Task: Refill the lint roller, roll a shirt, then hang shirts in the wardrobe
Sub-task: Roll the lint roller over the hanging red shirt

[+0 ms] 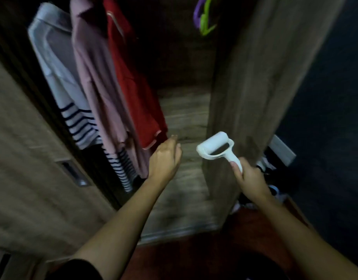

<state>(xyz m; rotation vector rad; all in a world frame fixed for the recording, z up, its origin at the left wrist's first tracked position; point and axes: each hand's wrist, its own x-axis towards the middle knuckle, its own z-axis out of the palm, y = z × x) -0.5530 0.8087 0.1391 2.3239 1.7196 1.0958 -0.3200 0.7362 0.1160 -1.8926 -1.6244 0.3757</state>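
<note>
My right hand (251,179) grips the handle of a white lint roller (215,148), its roll pointing up and left in front of the open wardrobe. My left hand (166,158) reaches toward the hem of a red shirt (133,81) without touching it; its fingers are loosely curled and it holds nothing. Left of the red shirt hang a dusty pink shirt (97,81) and a white shirt with navy stripes at the bottom (59,77). All three hang inside the wardrobe on the left.
The wardrobe's wooden floor (184,118) lies under the shirts. A sliding door with a recessed handle (73,172) stands at left, and a wooden side panel (245,87) at right. Purple and green hangers (204,15) hang at the top right. Clutter lies on the floor at right (273,190).
</note>
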